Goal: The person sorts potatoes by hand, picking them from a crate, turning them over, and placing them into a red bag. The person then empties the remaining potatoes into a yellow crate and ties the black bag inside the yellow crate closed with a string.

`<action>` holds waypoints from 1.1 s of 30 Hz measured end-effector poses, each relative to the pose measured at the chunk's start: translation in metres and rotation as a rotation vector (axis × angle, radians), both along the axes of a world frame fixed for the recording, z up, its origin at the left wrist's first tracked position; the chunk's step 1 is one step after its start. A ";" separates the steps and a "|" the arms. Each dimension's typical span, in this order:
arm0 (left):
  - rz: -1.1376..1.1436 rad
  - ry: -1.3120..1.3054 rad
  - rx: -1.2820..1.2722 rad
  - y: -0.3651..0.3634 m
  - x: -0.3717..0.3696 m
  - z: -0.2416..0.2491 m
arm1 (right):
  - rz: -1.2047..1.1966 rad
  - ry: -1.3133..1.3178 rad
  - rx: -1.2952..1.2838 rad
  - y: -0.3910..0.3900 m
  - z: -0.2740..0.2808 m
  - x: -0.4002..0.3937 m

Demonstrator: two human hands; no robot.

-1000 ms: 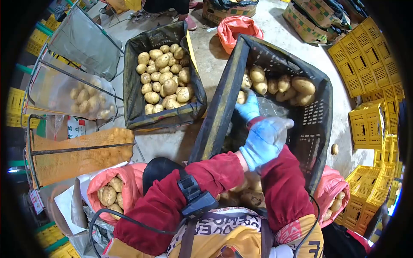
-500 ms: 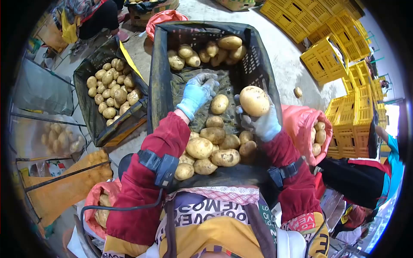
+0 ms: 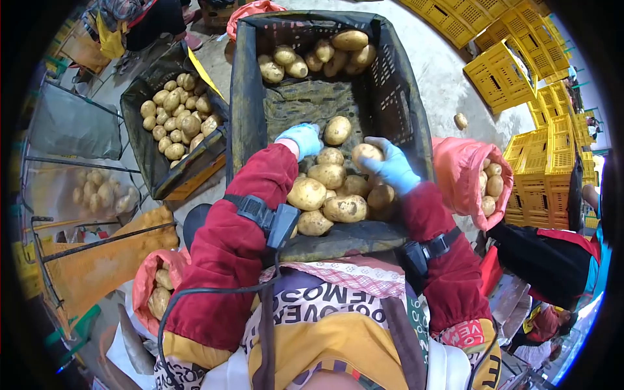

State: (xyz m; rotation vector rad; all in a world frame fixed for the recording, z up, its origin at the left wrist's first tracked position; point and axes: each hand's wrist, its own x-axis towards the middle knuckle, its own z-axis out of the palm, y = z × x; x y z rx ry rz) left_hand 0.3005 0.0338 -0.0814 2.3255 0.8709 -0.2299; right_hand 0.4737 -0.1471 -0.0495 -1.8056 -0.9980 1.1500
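My right hand [image 3: 394, 168], in a light blue glove, has its fingers around a pale potato [image 3: 366, 155] just above the pile at the crate's near right. My left hand [image 3: 303, 139], gloved too, is low over the left side of the pile. Its fingers are loosely curved and partly turned from view, with no potato visible in them. Between the hands, a potato [image 3: 337, 130] lies at the pile's far end. Larger potatoes, one with dirt marks [image 3: 345, 208], lie nearer me. All this is inside a dark-lined crate [image 3: 247, 97].
More potatoes [image 3: 350, 40] lie at the crate's far end. To the left stands another lined crate [image 3: 147, 170] full of potatoes. Pink sacks [image 3: 455, 179] of potatoes flank me. Yellow crates [image 3: 497, 78] are stacked at right, and a loose potato [image 3: 461, 121] lies on the floor.
My right hand has lowered its potato towards the pile, where it looks smaller. My left hand has come back from mid-crate to the pile's left side. The whole view has shifted slightly.
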 end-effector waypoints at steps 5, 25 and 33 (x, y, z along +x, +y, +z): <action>-0.301 0.440 -0.097 -0.009 0.004 -0.011 | 0.228 -0.360 -0.069 -0.002 -0.028 0.013; -0.169 0.166 -0.119 -0.023 0.006 0.051 | 0.102 -1.481 0.160 0.259 0.019 0.082; -0.118 0.053 -0.088 -0.023 0.006 0.046 | 0.224 -1.697 -0.088 0.288 0.034 0.068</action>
